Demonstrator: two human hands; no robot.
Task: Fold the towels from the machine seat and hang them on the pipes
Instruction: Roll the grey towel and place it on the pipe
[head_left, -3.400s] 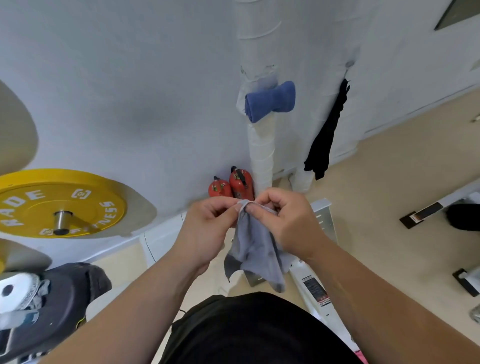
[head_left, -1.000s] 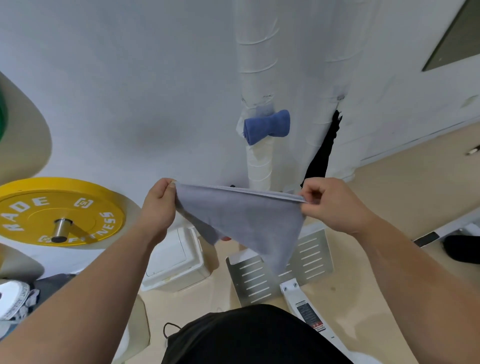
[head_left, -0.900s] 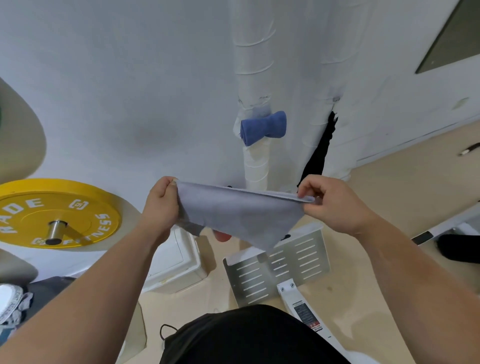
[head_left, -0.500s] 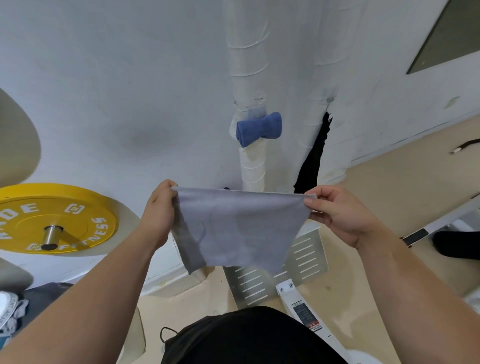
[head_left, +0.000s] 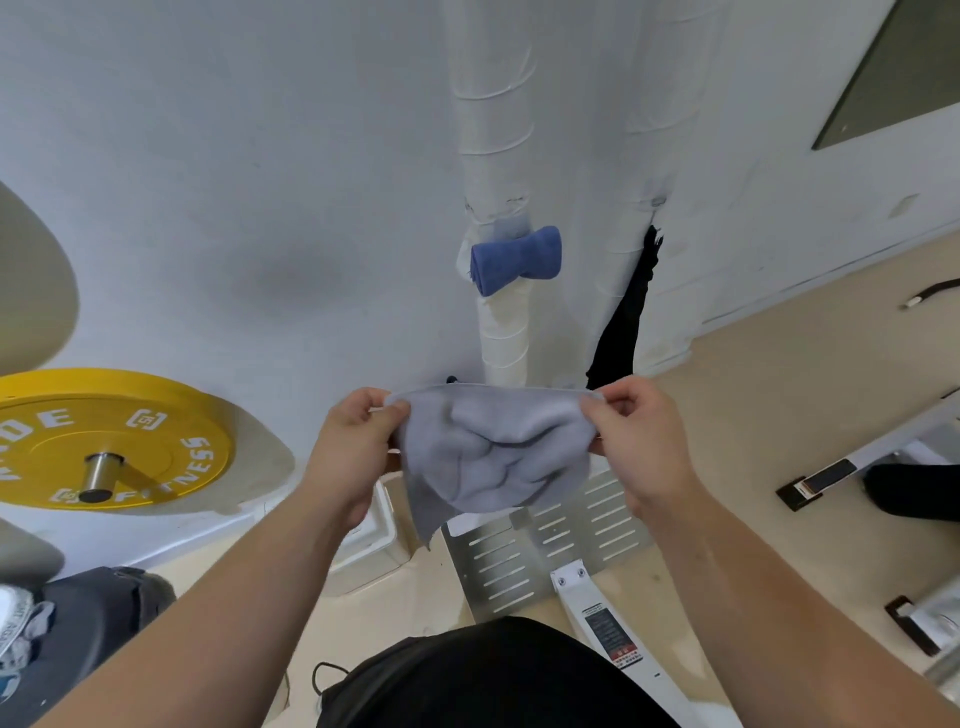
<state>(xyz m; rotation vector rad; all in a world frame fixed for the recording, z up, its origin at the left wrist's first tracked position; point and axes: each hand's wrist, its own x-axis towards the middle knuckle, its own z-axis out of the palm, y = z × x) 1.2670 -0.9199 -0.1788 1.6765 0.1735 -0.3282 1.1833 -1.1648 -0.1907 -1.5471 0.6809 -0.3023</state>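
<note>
A grey towel (head_left: 493, 457) hangs slack and bunched between my hands in front of my chest. My left hand (head_left: 353, 447) pinches its upper left corner and my right hand (head_left: 639, 441) pinches its upper right corner. Straight ahead a white wrapped pipe (head_left: 496, 156) runs up the wall, with a folded blue towel (head_left: 517, 257) hanging on it. A second white pipe (head_left: 644, 156) stands to its right, and a black cloth (head_left: 623, 322) hangs down from it.
A yellow weight plate (head_left: 104, 441) on a steel peg juts out at the left. A slotted metal footplate (head_left: 545, 551) and a white machine frame (head_left: 587, 597) lie on the beige floor below my hands. A white box (head_left: 374, 535) sits by the wall. Dark equipment (head_left: 909, 488) stands at the right.
My hands have moved closer together, so the towel that was stretched flat now sags and bunches in the middle. Both corner pinches have stayed.
</note>
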